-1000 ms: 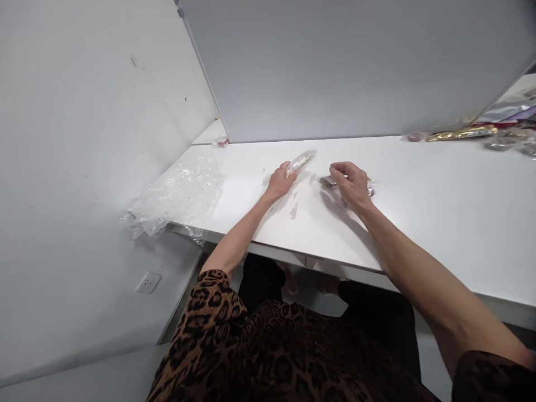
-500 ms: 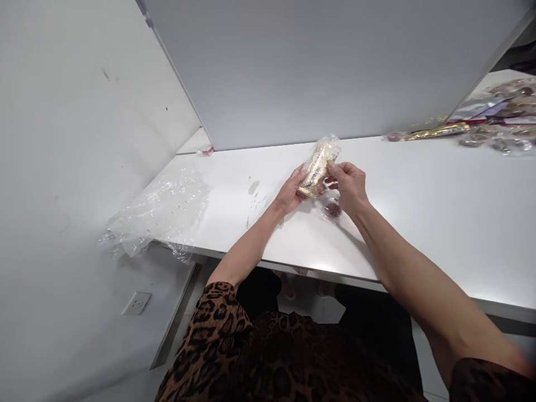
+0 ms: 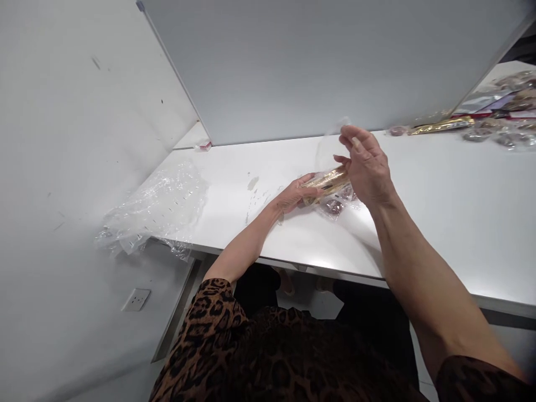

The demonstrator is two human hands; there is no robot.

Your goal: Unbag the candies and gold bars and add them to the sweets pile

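Note:
My left hand (image 3: 295,195) is closed around a gold packet (image 3: 329,181) in clear plastic, low over the white table. My right hand (image 3: 368,162) is raised just right of the packet, its fingers curled. At its fingertips shows a faint piece of clear plastic film (image 3: 344,121), which seems to run down toward the packet. Under the packet, on the table, lies a small clear bag with dark red contents (image 3: 334,206), partly hidden.
Crumpled clear plastic bags (image 3: 159,206) lie at the table's left end, overhanging its front edge. A grey panel (image 3: 318,67) stands along the back. At the far right are a long gold packet (image 3: 441,126) and several clear-wrapped items (image 3: 502,134). A small red-and-white piece (image 3: 204,146) sits at the back left.
My right hand has come off the packet and moved up and to the right, with clear film at its fingers. The packet has tipped flatter in my left hand.

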